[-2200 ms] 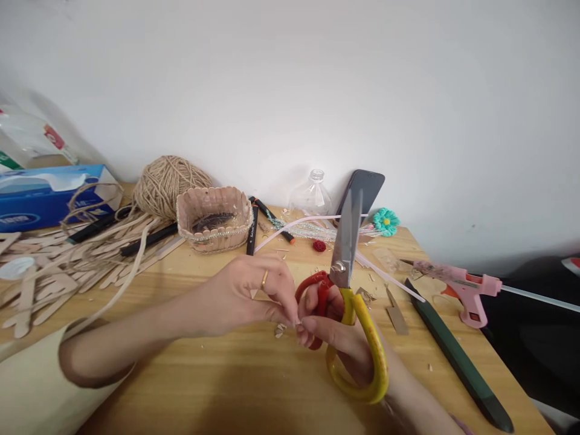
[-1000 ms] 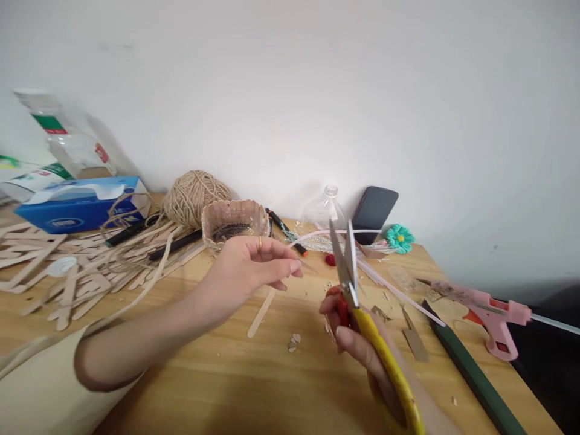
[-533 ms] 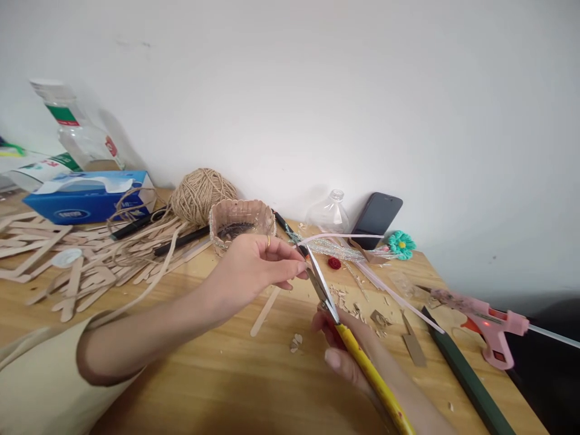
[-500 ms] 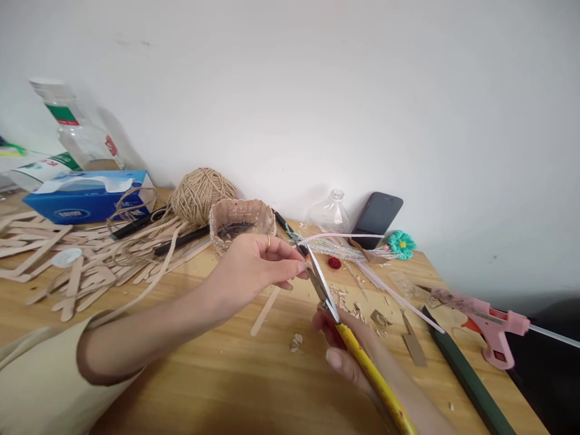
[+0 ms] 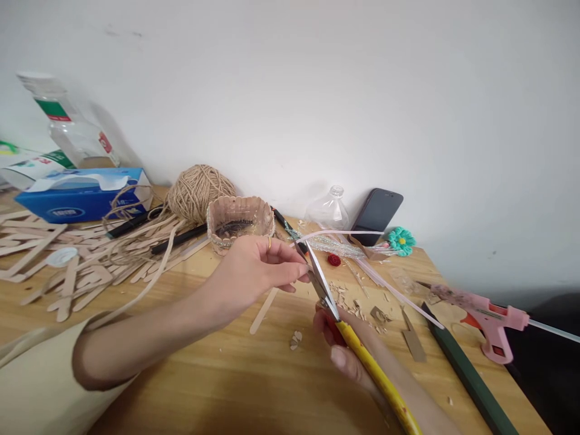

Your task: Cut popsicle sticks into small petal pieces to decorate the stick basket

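My right hand (image 5: pixel 347 347) is wrapped round a pair of scissors (image 5: pixel 362 356) with a yellow handle. Its blades point up and away from me, slightly parted, their tips beside the fingers of my left hand (image 5: pixel 258 266). The thumb and forefinger of that hand are pinched together against the blades; whatever is between them is too small or hidden to name. Beneath the left hand, a craft stick (image 5: pixel 263 311) lies on the wooden table. A few pale petal-shaped chips (image 5: pixel 296 340) sit nearer to me, and more wood cuttings (image 5: pixel 351 305) are scattered right of the blades.
Behind the left hand stands a stick-sided basket (image 5: pixel 240 220), with a twine ball (image 5: pixel 199 192) beside it. Loose craft sticks (image 5: pixel 70 284) and a blue tissue box (image 5: pixel 84 196) are left. Right are a phone (image 5: pixel 377 214), a teal flower (image 5: pixel 401 241) and a pink glue gun (image 5: pixel 484 314).
The view has shifted slightly, so the things at the left sit a little further left. Both hands and the scissors keep almost the same pose.
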### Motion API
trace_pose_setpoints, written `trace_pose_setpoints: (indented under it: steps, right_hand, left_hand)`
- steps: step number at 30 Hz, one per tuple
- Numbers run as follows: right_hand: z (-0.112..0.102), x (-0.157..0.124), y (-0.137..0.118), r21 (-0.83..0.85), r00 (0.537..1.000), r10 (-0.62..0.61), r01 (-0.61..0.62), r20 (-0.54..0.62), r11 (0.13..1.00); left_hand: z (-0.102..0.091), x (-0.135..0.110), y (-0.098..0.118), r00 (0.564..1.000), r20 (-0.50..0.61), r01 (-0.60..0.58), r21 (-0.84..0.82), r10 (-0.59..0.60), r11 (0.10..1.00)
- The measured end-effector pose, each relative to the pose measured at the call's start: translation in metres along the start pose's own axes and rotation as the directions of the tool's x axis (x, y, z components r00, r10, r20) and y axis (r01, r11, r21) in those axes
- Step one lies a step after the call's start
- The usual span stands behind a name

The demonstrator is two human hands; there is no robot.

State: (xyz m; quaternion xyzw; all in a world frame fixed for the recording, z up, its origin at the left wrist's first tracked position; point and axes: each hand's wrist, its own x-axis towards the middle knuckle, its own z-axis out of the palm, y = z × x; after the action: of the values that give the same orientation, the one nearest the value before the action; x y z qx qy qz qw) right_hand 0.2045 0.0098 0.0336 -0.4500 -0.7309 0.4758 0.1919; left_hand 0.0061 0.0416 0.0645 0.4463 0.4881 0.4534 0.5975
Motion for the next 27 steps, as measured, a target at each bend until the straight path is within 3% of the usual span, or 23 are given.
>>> trace_pose_setpoints:
  steps: [4,18,27]
  right_hand:
    - [0.0002,0.0000,-0.0054,0.040,0.999,0.041,-0.041,0.016,0.998]
    - [0.0056,0.0057,-0.0093,0.037,0.999,0.005,-0.003,-0.045,0.999]
    - [0.0048,0.0046,-0.0081,-0.065,0.996,0.058,-0.062,-0.066,0.996]
  left_hand:
    - [-0.0006,0.0005,-0.0008,1.000,0.006,0.003,-0.034,-0.002,0.999]
    - [-0.0008,-0.0018,-0.0001,1.000,0.024,-0.002,-0.069,0.003,0.998]
    - [-0.0020,0.0011,0.0019,0.998,0.049,0.029,-0.006,-0.029,1.000]
